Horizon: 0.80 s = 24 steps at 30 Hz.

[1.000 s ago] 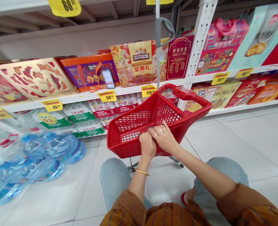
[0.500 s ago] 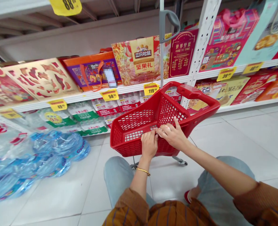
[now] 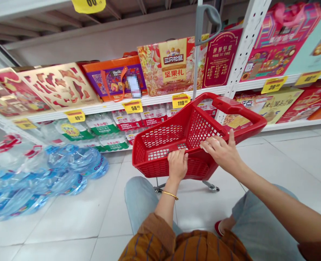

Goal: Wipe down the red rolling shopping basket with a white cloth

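In front of my knees stands a red plastic shopping cart (image 3: 173,168) with perforated walls and a looped handle at the right. No goods show inside its basket. My left hand (image 3: 177,164) is closed over the near rim, fingers curled to the inside. Farther right along the same rim, my right hand (image 3: 220,149) grips it with its fingers bent over the edge and its thumb sticking up. The undersides of both hands are hidden. A grey hooked handle on a pole (image 3: 197,69) rises behind the cart.
Gift boxes (image 3: 173,69) line the white shelf (image 3: 160,100) behind the cart, with yellow price tags below. Packs of bottled water (image 3: 103,125) fill the level underneath. Large blue water bottles (image 3: 75,161) lie on the tiled floor (image 3: 75,214) at the left.
My right hand has slid right along the rim, away from my left hand, so a gap now separates them. The whole view has shifted slightly, with the cart appearing farther right.
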Each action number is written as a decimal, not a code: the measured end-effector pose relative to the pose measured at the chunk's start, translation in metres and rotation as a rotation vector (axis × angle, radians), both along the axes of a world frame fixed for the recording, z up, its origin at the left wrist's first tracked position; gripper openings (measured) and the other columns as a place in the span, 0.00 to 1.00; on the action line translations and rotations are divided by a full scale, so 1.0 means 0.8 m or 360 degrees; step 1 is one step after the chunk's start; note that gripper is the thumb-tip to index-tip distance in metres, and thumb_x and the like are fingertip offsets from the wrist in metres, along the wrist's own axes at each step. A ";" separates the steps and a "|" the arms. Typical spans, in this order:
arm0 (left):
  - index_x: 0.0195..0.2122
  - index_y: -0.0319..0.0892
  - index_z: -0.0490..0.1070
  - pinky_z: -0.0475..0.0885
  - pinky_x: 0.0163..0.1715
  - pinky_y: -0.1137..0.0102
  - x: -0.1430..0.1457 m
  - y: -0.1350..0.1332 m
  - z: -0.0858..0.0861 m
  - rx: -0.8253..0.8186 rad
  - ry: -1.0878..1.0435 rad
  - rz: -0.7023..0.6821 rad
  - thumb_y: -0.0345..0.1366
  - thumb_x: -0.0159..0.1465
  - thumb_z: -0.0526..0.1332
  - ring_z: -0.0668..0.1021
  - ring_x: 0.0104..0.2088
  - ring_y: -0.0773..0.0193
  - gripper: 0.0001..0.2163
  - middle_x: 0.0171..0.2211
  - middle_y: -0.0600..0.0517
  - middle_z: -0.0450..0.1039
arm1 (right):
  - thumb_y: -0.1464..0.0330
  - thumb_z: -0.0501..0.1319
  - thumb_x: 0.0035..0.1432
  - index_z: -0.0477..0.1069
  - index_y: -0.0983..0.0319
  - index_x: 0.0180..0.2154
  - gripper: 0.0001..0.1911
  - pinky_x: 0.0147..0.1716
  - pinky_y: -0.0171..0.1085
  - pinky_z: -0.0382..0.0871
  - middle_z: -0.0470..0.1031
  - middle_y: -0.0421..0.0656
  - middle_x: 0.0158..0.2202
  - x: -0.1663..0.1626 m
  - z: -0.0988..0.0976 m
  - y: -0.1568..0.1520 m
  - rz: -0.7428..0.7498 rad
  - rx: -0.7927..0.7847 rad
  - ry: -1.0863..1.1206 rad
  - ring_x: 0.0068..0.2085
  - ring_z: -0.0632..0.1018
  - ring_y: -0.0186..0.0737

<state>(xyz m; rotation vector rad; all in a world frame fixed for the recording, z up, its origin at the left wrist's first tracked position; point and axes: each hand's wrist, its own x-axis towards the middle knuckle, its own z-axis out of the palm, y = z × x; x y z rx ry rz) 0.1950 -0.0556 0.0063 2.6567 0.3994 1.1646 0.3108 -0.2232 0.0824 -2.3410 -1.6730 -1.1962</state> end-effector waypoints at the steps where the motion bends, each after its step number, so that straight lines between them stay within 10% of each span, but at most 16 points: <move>1: 0.48 0.43 0.71 0.62 0.43 0.63 0.001 -0.002 0.000 -0.0012 -0.0011 0.0020 0.40 0.71 0.48 0.73 0.39 0.59 0.15 0.37 0.49 0.76 | 0.72 0.54 0.64 0.71 0.59 0.49 0.13 0.62 0.68 0.39 0.75 0.47 0.46 -0.002 -0.001 0.002 -0.0018 0.0010 0.0010 0.49 0.68 0.49; 24: 0.47 0.45 0.72 0.60 0.39 0.65 -0.005 0.005 0.002 0.0030 0.0019 0.0038 0.37 0.70 0.50 0.71 0.35 0.60 0.12 0.33 0.51 0.74 | 0.69 0.56 0.64 0.70 0.57 0.51 0.14 0.62 0.64 0.40 0.76 0.44 0.45 -0.030 -0.015 0.045 0.0119 -0.0141 -0.0035 0.42 0.69 0.43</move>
